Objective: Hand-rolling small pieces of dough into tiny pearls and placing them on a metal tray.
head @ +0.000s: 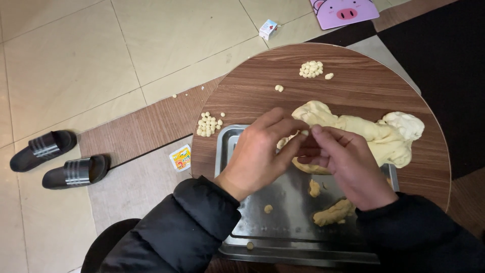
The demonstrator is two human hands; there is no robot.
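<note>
**Two hands pinch dough over a round wooden table**

Beige floor tiles [76,55] spread out on the left, with a pair of black striped slippers [59,159] lying on them, and a round wood-grain table [364,81] fills the middle of the view. On the table's near side sits a shiny metal tray [283,227], partly covered by both forearms in black padded sleeves [182,232].

Above the tray's far edge the left hand [257,154] and the right hand [348,164] meet fingertip to fingertip. Their thumbs and forefingers are closed tight on a tiny pale bit of dough [304,133], while the other fingers curl loosely. Just behind the hands, touching the tray's far edge, lies the big dough mass [374,134]: pale yellow, lumpy and stretched, with a whiter knob at its right end.

Small rolled dough balls lie in two heaps on the bare wood, one heap [208,124] just left of the tray and another [311,69] near the table's far edge. A darker yellow lump [331,212] and crumbs rest on the tray.

A small white carton [268,29] and a pink pig-faced mat [343,11] lie on the floor beyond the table.
</note>
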